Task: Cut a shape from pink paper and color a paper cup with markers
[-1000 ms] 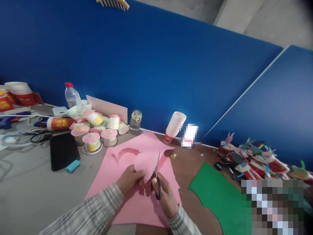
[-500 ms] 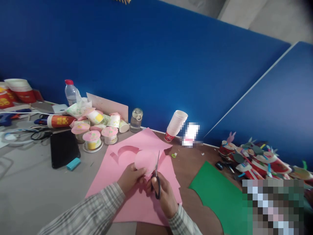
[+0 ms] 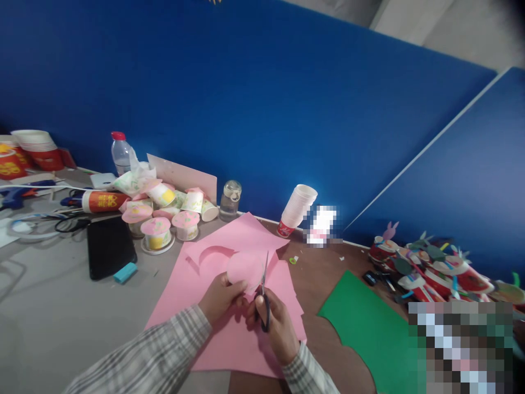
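From my head view, the near edge of the rounded pink piece is hidden behind my fingers, and I can't make out whether the scissors bite into it. Blocky blur covers a bright patch at the far side and a larger patch at the near right. Something yellowish is cut off by the top edge.

I count one pair of scissors, one large pink sheet, one green sheet and, at the near side of the left cluster, three upright cups with pink tops; the cups heaped behind overlap too much to count.

My left hand has its fingers pinched on the rounded piece, above the pink sheet. My right hand has its fingers closed around the scissors' dark handles, blades pointing far.

A leaning cup stack and a glass jar stand beyond the sheet, before the blue partition. Left on the bench, a blue block touches a black slab; a craft pile crowds the right.
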Available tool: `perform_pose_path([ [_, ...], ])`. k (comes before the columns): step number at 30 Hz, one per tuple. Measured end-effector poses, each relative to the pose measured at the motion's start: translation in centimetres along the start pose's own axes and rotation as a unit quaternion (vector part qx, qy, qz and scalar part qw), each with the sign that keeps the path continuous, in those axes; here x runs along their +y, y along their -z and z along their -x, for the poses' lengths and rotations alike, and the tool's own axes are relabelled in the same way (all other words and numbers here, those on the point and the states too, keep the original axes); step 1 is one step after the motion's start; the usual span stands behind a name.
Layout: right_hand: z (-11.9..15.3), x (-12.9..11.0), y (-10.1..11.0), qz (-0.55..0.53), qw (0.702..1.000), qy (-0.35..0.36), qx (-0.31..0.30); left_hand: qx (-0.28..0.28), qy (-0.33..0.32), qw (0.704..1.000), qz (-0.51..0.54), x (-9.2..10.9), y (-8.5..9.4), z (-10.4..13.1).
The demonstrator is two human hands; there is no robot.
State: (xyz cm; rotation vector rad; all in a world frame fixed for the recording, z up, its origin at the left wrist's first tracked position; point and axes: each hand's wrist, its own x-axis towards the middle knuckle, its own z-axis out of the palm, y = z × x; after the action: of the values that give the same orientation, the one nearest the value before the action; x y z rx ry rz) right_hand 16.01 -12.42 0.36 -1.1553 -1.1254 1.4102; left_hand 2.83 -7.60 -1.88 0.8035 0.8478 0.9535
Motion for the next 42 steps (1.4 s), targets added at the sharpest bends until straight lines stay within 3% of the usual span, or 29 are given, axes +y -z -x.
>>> perform_pose_path([
  [22, -0.1, 0.9, 0.3, -0.012, 0.999, -0.018, 0.024, -0.015, -0.001, 0.999, -0.031, 0.4, 0.0, 0.2],
  [42, -0.3, 1.4, 1.2, -0.027, 0.995, -0.094, 0.024, -0.005, 0.002, 1.000, -0.026, 1.0, 0.2, 0.6],
])
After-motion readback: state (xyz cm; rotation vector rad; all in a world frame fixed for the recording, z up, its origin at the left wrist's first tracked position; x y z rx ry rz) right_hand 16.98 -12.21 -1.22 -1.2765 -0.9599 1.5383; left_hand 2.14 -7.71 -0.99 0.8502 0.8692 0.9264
